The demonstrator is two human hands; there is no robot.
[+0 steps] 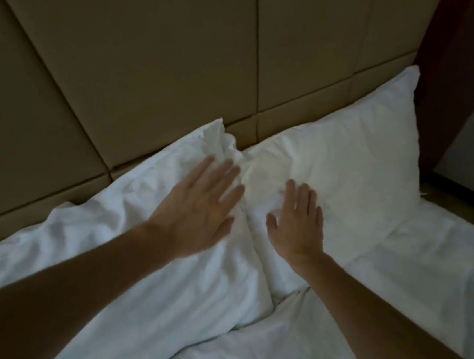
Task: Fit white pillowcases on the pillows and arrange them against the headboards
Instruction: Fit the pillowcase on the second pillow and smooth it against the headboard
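Padded headboard (157, 46) behind pillows (353, 165) (dark post (445, 71) rightward)

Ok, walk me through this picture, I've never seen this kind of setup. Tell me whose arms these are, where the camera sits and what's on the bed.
There is no machine: these are a person's bare arms, filmed by one camera worn on their head, looking down. Two white pillows lie side by side against the padded headboard, on a white sheet. The left hand rests flat on the left pillow, the right hand flat on the right pillow. Fingers are straight; nothing is gripped.
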